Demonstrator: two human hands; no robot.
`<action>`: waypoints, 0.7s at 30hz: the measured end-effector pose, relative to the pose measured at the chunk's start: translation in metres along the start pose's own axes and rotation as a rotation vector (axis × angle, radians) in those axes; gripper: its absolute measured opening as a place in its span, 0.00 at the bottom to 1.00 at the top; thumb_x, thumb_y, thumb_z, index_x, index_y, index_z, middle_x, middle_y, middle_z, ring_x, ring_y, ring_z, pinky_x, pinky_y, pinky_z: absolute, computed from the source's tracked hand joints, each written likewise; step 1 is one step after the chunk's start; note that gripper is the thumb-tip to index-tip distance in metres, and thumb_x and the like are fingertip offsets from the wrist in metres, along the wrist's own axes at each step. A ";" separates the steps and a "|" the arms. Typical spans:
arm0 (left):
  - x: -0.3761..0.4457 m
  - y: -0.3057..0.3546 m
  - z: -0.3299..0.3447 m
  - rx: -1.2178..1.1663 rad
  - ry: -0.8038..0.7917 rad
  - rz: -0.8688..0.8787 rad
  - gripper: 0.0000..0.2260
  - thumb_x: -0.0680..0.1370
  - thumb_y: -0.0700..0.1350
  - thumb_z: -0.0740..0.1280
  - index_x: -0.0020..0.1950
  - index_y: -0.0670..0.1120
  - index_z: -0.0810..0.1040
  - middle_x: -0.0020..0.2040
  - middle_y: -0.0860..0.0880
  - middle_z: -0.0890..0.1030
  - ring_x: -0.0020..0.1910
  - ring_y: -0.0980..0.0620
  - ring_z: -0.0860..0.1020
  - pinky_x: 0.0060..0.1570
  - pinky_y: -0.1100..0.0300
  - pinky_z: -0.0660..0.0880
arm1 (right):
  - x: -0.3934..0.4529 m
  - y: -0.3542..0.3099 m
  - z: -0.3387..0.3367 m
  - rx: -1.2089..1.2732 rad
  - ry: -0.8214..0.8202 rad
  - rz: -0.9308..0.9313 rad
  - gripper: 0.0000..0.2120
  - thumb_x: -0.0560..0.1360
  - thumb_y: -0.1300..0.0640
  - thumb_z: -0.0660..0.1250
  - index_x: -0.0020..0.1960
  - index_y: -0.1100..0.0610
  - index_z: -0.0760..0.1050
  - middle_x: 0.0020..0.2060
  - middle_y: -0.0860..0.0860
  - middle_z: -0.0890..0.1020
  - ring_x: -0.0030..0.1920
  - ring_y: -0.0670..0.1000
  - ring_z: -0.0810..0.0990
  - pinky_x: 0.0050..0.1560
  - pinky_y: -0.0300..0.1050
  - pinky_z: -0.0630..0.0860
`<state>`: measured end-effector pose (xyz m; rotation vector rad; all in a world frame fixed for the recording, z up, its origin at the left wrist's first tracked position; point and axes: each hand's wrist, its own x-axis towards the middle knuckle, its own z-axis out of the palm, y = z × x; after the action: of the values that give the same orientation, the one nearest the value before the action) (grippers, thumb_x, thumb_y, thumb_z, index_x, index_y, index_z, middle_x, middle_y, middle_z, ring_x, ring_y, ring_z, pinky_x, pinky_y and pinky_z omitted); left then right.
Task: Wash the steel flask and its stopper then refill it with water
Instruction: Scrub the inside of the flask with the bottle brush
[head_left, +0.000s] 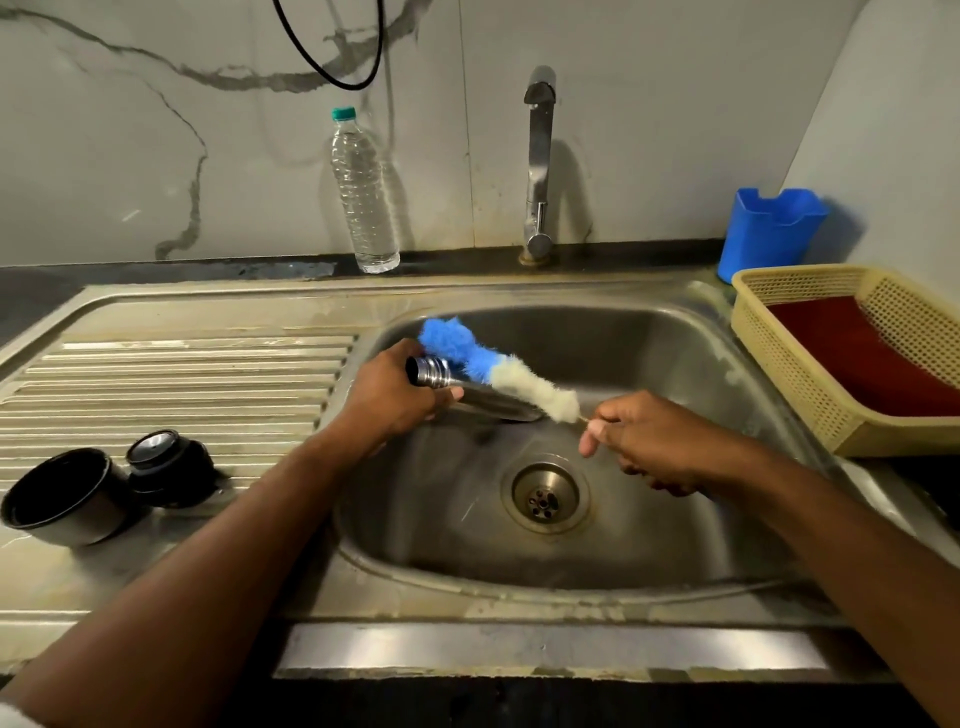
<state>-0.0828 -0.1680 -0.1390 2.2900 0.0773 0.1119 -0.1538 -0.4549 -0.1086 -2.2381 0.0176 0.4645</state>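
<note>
Left hand (387, 392): fingers curled round the flask (467, 392) near its threaded neck, gripping it from the left side.
Flask: held over the sink (675, 332), lying nearly on its side, mouth pointing left toward the drainboard (182, 374), base toward the middle of the basin.
Right hand (647, 441): thumb and fingers pinch the thin wire handle of the brush (498, 366); the other fingers are curled under.
Brush: outside the flask, lying along its far side and touching it, blue bristles by the mouth, white bristles nearer the right hand.
Arms: both forearms reach in from the bottom edge, the left from the lower left, the right from the lower right; the hands are near each other above the drain (544, 498).
Stopper (166, 467): black, on the drainboard, just beside the cup (65, 496).
Tap (539, 161): behind the basin, no water running.
Bottle (363, 192): clear, green cap, upright by the wall.
Basket (810, 374): yellow, right of the sink, a blue holder (769, 234) behind it.
</note>
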 end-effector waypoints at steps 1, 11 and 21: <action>0.000 0.000 0.000 -0.007 -0.003 -0.002 0.25 0.69 0.49 0.84 0.63 0.52 0.79 0.51 0.48 0.85 0.48 0.47 0.85 0.53 0.47 0.84 | 0.003 0.003 -0.002 -0.083 0.058 0.019 0.14 0.85 0.51 0.60 0.47 0.53 0.81 0.28 0.50 0.74 0.20 0.45 0.65 0.24 0.37 0.61; 0.003 -0.005 0.002 -0.049 -0.019 -0.039 0.29 0.61 0.59 0.84 0.58 0.52 0.80 0.49 0.51 0.86 0.47 0.48 0.86 0.52 0.45 0.84 | 0.010 0.013 -0.005 0.040 -0.011 0.011 0.17 0.84 0.47 0.61 0.44 0.52 0.83 0.25 0.46 0.73 0.24 0.47 0.66 0.28 0.41 0.62; 0.003 -0.001 0.001 -0.041 -0.084 -0.092 0.23 0.70 0.48 0.84 0.59 0.46 0.78 0.45 0.50 0.85 0.38 0.49 0.87 0.46 0.48 0.86 | 0.002 0.005 -0.002 0.076 -0.139 0.061 0.14 0.85 0.53 0.59 0.50 0.54 0.83 0.28 0.48 0.71 0.24 0.45 0.61 0.24 0.38 0.57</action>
<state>-0.0803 -0.1672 -0.1402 2.2433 0.1359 -0.0304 -0.1524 -0.4595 -0.1118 -2.1313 0.0305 0.6407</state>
